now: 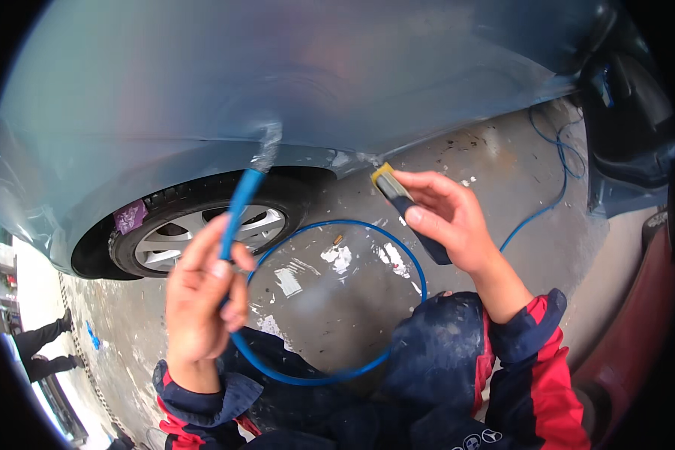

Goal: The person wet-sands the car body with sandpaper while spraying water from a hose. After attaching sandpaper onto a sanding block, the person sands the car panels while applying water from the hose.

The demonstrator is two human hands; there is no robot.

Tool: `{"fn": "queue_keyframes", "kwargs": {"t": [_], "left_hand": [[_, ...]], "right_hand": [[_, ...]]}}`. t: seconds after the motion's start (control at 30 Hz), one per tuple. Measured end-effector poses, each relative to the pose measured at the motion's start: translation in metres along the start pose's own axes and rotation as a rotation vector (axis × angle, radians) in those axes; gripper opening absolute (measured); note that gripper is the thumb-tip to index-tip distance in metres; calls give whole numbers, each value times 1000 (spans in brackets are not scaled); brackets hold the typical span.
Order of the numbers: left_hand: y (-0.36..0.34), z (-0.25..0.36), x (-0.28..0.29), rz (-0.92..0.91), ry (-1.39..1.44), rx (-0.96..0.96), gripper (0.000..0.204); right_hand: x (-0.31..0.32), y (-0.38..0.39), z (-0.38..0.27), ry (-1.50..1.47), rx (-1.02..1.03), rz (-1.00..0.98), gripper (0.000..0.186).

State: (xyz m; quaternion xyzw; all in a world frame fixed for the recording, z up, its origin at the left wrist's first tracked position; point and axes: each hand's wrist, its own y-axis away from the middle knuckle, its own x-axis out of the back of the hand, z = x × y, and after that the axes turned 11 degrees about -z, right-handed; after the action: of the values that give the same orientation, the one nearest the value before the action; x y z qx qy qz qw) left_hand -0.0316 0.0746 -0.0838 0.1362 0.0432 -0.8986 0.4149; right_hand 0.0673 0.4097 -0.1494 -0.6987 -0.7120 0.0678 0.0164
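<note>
Where left hand grips, hose protrudes.

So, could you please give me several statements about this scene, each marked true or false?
1. The left hand holds the hose. True.
2. The hose is red. False: it is blue.
3. The right hand holds the block. True.
4. The block is white all over. False: it has a yellow edge and a dark body.
5. The purple patch is to the left of both hands in the picture. True.
6. The hose runs dead straight. False: it curves in a wide loop.
</note>
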Motion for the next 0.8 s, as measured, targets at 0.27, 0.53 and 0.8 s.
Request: {"fn": "queue_keyframes", "kwargs": {"t": [0.27, 0.53, 0.8], "left_hand": [[-24, -111, -23, 101, 88, 577, 43], [-6, -97, -62, 312, 73, 702, 41], [-8, -97, -59, 340, 182, 559, 40]], "right_hand": [[57, 6, 80, -107, -349, -54, 43], [72, -14, 127, -95, -344, -296, 40], [64, -44, 109, -128, -210, -337, 44]]}}
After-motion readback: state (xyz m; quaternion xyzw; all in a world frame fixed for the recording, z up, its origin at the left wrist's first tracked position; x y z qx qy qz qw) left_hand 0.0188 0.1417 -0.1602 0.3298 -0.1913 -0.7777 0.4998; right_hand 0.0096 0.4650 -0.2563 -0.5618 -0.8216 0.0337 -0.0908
